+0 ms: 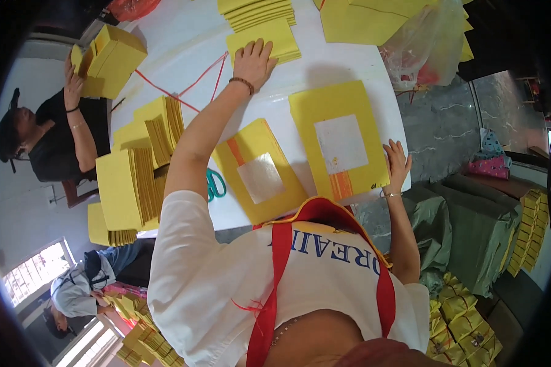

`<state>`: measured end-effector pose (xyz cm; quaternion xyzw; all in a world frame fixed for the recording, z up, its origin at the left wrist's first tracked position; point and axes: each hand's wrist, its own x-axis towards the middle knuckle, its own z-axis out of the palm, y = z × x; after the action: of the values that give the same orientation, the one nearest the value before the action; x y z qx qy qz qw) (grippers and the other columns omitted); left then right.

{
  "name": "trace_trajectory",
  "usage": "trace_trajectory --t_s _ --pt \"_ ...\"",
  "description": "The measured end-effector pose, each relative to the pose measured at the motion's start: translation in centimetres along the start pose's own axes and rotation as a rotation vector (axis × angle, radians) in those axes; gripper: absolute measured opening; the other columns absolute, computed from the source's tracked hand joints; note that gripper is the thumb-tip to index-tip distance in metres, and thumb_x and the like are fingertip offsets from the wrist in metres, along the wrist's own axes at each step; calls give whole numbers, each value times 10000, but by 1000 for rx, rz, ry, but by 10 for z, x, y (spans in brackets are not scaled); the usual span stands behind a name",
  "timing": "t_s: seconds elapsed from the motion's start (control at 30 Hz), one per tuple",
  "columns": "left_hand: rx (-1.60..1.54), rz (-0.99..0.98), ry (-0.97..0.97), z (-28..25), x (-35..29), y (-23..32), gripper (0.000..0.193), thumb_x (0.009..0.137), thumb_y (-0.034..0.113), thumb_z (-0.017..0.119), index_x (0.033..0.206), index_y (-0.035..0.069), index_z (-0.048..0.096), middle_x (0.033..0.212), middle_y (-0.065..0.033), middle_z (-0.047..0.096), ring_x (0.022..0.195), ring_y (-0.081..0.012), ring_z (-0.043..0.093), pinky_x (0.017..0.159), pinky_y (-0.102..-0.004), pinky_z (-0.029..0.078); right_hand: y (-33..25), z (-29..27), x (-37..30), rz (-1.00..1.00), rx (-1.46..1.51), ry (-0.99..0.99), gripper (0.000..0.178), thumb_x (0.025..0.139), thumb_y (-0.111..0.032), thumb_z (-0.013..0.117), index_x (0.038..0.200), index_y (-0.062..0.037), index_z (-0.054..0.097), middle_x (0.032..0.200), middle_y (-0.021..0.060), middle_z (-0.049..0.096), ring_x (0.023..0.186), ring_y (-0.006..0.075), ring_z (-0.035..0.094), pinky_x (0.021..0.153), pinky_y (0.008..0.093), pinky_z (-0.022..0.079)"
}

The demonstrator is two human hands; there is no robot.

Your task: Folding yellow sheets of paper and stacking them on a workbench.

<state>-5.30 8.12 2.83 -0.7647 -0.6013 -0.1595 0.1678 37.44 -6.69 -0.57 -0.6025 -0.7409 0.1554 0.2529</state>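
Note:
My left hand [255, 64] lies flat, fingers spread, on a yellow paper sheet [275, 41] at the front of a fanned yellow paper stack [257, 12]. My right hand [398, 164] is open at the right edge of a yellow paper stack [356, 104], its fingers stretched out. A white square and an orange strip show on top of that stack. Left of it lies another yellow paper stack [273, 208] with a paler square and an orange strip. Teal scissors handles [215, 185] show beside my left upper arm, partly hidden.
More yellow stacks [125, 186] stand at the white table's [190, 18] left edge. Red string [193, 85] crosses the tabletop. A clear plastic bag [425, 52] hangs over the far right corner. A co-worker [67, 131] handles yellow paper at left. Tied yellow bundles [465, 318] sit lower right.

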Motion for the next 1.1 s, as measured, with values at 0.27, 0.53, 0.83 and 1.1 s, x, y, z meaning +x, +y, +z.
trace_trajectory --t_s 0.27,0.53,0.83,1.1 --pt "-78 -150 121 -41 1 15 458 888 388 455 1265 128 454 1344 -124 386 1249 -336 305 1005 -483 217 6 2 -3 -90 -1 43 281 886 -260 485 1114 -136 593 1298 16 483 1289 209 342 1060 487 42" --pt "-1108 -710 47 -93 -84 110 434 939 358 403 1242 57 481 1320 -104 431 1123 -241 473 942 -348 362 4 4 3 -92 -23 50 283 895 -285 466 1123 -169 586 1283 13 482 1279 212 341 1051 507 38" --pt "-1858 -1087 336 -88 -150 243 638 955 459 293 1430 79 100 1452 -146 205 1309 -243 269 1068 -347 233 7 -17 15 106 438 -169 385 952 -335 342 1217 -128 530 1321 33 455 1304 214 304 1063 496 19" --pt "-1778 -1168 364 -109 -135 261 652 945 500 266 1415 55 180 1449 -100 244 1310 -199 279 1060 -334 267 -29 -49 38 -146 1040 -373 367 938 -222 379 1261 -82 483 1324 109 444 1306 230 293 1066 353 221"
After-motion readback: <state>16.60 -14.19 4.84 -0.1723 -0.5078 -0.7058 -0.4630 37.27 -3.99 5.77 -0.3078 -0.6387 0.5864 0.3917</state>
